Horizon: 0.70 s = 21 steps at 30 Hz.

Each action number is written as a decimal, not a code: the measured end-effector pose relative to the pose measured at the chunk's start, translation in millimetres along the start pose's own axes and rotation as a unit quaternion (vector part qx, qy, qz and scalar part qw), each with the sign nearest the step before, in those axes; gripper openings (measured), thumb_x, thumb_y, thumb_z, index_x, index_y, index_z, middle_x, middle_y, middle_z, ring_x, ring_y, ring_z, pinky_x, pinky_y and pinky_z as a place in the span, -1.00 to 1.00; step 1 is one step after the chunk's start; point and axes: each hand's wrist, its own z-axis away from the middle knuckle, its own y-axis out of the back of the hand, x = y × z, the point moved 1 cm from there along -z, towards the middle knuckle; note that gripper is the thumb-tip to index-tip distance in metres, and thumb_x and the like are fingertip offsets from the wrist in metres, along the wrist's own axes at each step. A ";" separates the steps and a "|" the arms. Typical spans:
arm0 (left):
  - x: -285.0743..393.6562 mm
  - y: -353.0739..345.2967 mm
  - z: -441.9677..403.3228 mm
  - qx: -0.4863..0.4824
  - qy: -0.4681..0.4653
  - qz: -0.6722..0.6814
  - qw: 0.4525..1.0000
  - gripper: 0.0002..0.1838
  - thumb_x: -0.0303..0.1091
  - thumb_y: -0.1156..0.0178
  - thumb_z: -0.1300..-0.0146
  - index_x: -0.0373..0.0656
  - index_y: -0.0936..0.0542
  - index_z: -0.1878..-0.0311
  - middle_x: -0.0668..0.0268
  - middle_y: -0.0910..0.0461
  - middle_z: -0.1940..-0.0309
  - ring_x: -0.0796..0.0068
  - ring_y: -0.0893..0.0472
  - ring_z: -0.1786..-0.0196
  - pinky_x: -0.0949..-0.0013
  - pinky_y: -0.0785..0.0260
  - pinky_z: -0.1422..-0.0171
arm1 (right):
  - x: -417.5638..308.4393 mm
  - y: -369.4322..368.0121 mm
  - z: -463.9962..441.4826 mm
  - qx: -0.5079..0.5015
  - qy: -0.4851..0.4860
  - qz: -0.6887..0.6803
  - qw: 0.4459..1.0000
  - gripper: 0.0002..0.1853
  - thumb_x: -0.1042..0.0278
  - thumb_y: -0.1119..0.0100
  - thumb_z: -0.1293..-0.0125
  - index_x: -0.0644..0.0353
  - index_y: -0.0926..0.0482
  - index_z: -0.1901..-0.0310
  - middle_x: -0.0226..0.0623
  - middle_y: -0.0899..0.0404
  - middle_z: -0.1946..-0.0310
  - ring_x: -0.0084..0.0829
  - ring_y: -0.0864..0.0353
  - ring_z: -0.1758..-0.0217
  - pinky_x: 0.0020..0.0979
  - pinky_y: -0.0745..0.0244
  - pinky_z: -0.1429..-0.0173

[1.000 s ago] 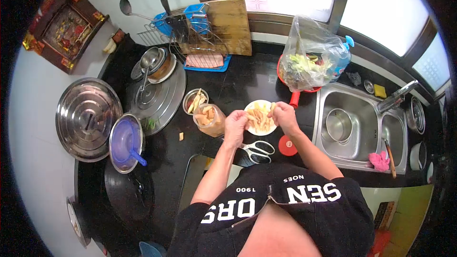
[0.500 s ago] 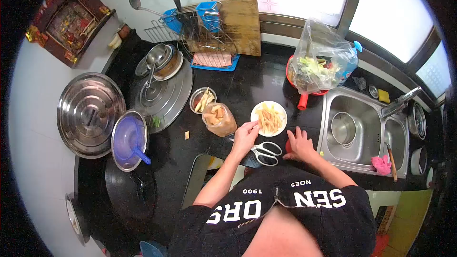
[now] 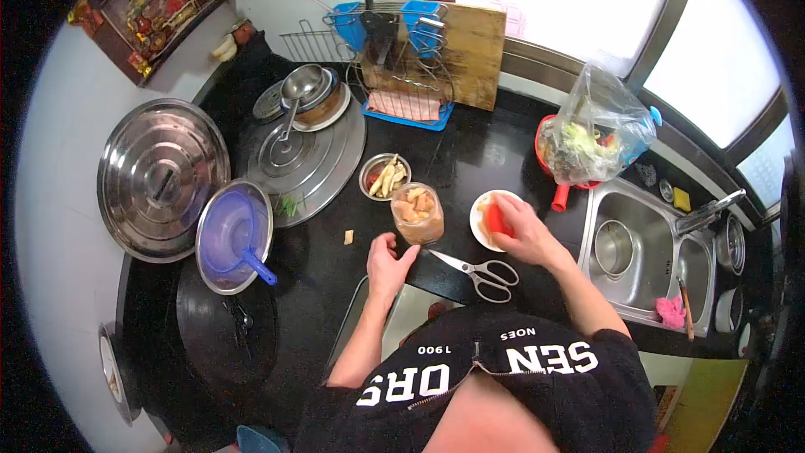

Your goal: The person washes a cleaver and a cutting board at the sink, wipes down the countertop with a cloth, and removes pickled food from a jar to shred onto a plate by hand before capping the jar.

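My right hand (image 3: 527, 236) grips a red lid (image 3: 496, 220) over the white plate (image 3: 476, 233), covering most of the pale cut strips on it. My left hand (image 3: 391, 270) is empty, its thumb and fingers apart, just below a clear jar (image 3: 418, 216) filled with pale pieces. Scissors (image 3: 485, 273) with pale handles lie between my hands, the blades pointing toward the jar. Behind the jar stands a small steel bowl (image 3: 366, 188) of pale, finger-like pieces. A small pale piece (image 3: 349, 237) lies loose on the black counter.
To the right is a steel sink (image 3: 593, 285) with a pot (image 3: 614, 250) in it. A plastic bag of greens (image 3: 587, 138) sits on a red-rimmed container behind. At left are a blue strainer (image 3: 228, 239) and large lids (image 3: 163, 180). A wire rack (image 3: 402, 75) stands at the back.
My right hand has lifted the red lid from the counter and brought it over the plate. My left hand has left the plate and moved left, below the jar. The view has shifted.
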 end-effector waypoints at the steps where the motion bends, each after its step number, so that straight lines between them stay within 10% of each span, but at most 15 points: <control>1: 0.1 1.9 -7.3 0.027 -0.061 -0.040 0.997 -0.40 -0.18 -0.42 0.09 -0.35 -0.46 0.03 0.07 -0.51 0.22 0.28 -0.51 0.17 0.31 -0.38 0.07 | -11.7 -5.1 -20.2 0.015 0.058 -0.023 0.998 -0.29 0.26 -0.14 -0.09 0.34 -0.16 -0.27 0.12 -0.24 -0.19 0.08 -0.26 -0.21 -0.16 -0.19 -0.30; 3: -9.2 3.1 -25.7 0.010 -0.110 -0.061 0.992 -0.01 -0.13 -0.50 0.24 -0.40 -0.19 -0.22 -0.07 -0.31 -0.10 0.02 -0.31 -0.18 0.15 -0.17 -0.27 | -25.6 -24.3 -55.8 0.003 0.078 -0.050 0.996 -0.30 0.25 -0.10 -0.13 0.34 -0.13 -0.28 0.10 -0.21 -0.23 0.05 -0.23 -0.25 -0.19 -0.14 -0.33; 14: 20.2 10.6 -58.9 -0.115 -0.199 0.000 0.973 0.15 -0.13 -0.55 0.38 -0.38 -0.10 -0.27 -0.03 -0.32 -0.16 -0.01 -0.32 -0.21 0.13 -0.18 -0.31 | -27.7 -64.8 -114.6 -0.069 0.064 -0.235 0.967 -0.41 0.19 0.23 -0.29 0.30 -0.13 -0.32 -0.02 -0.16 -0.31 -0.12 -0.13 -0.36 -0.29 0.04 -0.42; 21: 21.9 -0.9 -67.4 -0.065 -0.244 0.048 0.966 -0.01 -0.12 -0.54 0.39 -0.26 -0.24 -0.14 0.04 -0.46 0.03 0.02 -0.47 -0.06 0.11 -0.37 -0.07 | -71.2 -73.1 -117.3 -0.012 0.218 0.087 0.972 -0.38 0.14 -0.24 -0.03 0.14 -0.34 -0.14 -0.07 -0.32 -0.11 -0.06 -0.30 -0.14 -0.14 -0.27 -0.18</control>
